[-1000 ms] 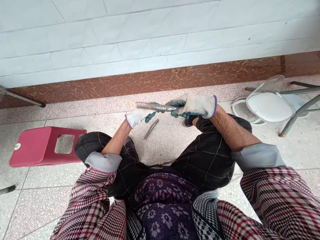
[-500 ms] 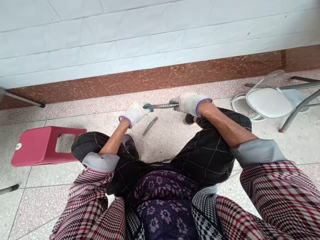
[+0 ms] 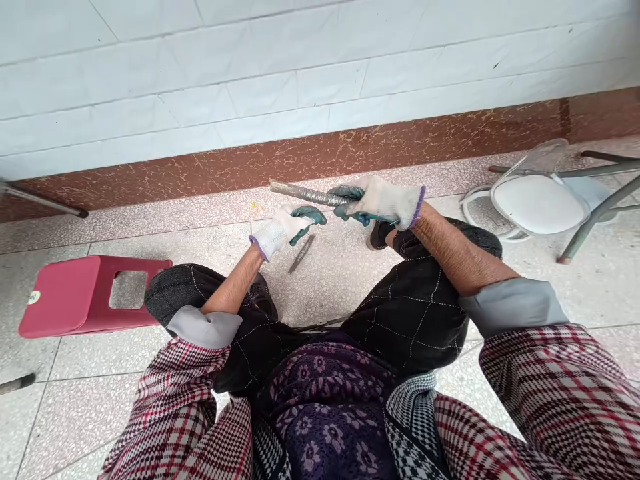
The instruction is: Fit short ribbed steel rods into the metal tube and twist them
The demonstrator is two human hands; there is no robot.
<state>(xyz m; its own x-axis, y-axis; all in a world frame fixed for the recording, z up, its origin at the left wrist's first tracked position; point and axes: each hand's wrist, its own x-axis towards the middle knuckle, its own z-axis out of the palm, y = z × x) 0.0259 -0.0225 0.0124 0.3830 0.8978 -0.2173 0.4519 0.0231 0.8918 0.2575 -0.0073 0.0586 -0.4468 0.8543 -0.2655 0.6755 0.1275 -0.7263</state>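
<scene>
Rod (image 3: 305, 193) gripped by right hand (image 3: 383, 202), left hand (image 3: 287, 227) loose, above speckled floor (image 3: 340, 280).

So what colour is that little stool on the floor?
The stool is red, seen in the head view.

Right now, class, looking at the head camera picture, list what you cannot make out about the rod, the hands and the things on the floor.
- Rod: its right end is hidden inside the right hand.
- Left hand: whether its fingertips touch the rod cannot be told at this angle.
- Small rod on the floor: too small to show its surface.
- Red stool: its legs are hidden under its seat.
- White chair: cut off by the right edge.
</scene>
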